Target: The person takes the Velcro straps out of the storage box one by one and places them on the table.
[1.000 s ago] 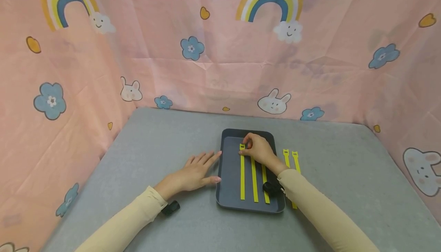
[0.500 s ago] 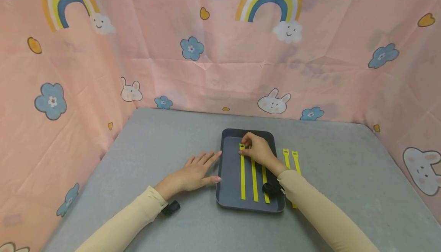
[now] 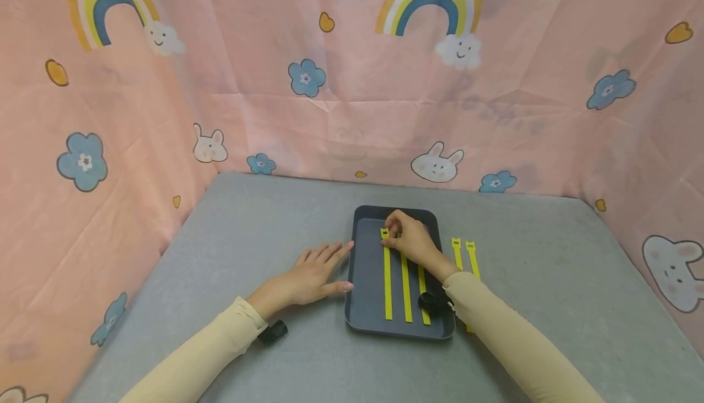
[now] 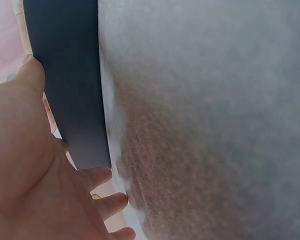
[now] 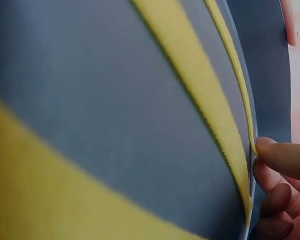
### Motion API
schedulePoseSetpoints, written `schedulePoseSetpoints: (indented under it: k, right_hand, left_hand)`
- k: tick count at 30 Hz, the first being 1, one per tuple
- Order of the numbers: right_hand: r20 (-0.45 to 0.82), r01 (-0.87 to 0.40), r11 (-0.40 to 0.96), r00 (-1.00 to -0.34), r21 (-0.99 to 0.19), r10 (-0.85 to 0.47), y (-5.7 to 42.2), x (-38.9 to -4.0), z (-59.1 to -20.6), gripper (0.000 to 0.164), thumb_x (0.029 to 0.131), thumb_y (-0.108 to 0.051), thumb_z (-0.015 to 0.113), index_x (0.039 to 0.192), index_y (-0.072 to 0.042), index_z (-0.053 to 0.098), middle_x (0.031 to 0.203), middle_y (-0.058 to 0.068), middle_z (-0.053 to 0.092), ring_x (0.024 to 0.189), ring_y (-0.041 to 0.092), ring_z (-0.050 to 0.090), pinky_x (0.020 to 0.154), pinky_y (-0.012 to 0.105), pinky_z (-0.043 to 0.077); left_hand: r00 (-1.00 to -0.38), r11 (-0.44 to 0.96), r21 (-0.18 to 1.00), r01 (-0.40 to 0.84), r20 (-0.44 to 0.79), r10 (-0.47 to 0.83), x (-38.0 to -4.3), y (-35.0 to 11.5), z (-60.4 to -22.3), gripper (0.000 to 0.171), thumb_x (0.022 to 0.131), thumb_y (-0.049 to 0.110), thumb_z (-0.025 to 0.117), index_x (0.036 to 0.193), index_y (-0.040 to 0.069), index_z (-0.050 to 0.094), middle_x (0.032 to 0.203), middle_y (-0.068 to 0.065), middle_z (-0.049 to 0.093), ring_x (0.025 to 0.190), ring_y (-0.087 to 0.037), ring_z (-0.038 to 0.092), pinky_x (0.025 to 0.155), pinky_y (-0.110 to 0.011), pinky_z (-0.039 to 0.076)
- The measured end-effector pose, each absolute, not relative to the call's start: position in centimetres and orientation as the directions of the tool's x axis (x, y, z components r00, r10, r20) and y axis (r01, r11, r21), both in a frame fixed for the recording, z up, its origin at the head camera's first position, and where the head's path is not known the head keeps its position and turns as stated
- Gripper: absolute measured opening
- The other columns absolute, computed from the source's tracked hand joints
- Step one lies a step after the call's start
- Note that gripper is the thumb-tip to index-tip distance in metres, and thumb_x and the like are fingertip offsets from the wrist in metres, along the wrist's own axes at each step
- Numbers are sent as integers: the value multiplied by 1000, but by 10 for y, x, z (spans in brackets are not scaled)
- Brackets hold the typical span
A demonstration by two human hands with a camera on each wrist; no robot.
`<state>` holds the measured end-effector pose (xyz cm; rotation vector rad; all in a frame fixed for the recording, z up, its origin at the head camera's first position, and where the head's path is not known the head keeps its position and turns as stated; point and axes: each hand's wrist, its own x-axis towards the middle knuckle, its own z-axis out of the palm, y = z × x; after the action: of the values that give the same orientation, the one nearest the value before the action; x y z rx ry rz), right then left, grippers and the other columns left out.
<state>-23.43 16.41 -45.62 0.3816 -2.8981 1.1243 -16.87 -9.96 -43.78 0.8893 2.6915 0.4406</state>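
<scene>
A dark grey tray (image 3: 365, 323) holds three yellow hook-and-loop cable ties lying lengthwise, side by side. My right hand (image 3: 412, 238) reaches over the tray and pinches the leftmost cable tie (image 3: 387, 287) just below its slotted head. In the right wrist view, thumb and fingertip meet at the edge of that cable tie (image 5: 240, 80); the middle cable tie (image 5: 210, 100) passes close by. On the left side, my left hand (image 3: 308, 277) spreads its straight fingers, with index finger and thumb tips at the tray's left rim. The left wrist view has these fingers along the tray's outer wall (image 4: 72, 75).
Two more yellow cable ties (image 3: 458, 253) lie on the grey table (image 3: 264, 225) right of the tray, partly under the right forearm. A pink printed cloth (image 3: 352, 115) hangs behind the table and at both sides.
The head of the pinched cable tie has shifted very slightly left and away, together with the right fingertips. My left hand and the tray keep their places.
</scene>
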Motion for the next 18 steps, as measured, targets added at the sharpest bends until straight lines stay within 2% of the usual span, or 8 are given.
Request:
schedulePoseSetpoints:
  k: [8, 18]
  right_hand:
    - [112, -241, 673, -967, -699, -230, 165, -234, -457, 27, 83, -21, 73, 103, -16, 55, 78, 2, 64, 56, 16, 50, 53, 29, 41]
    - [119, -227, 626, -970, -746, -210, 165, -235, -453, 25, 83, -19, 72, 102, -14, 56, 78, 2, 68, 55, 16, 50, 53, 28, 40]
  left_hand:
    - [-771, 762, 370, 531, -162, 616, -169, -100, -438, 82, 89, 67, 36, 153, 31, -1, 160, -10, 15, 146, -38, 17, 113, -63, 14]
    - [-772, 763, 366, 534, -159, 616, -170, -100, -439, 82, 89, 68, 36, 153, 31, -1, 160, -10, 15, 146, -38, 17, 114, -62, 14]
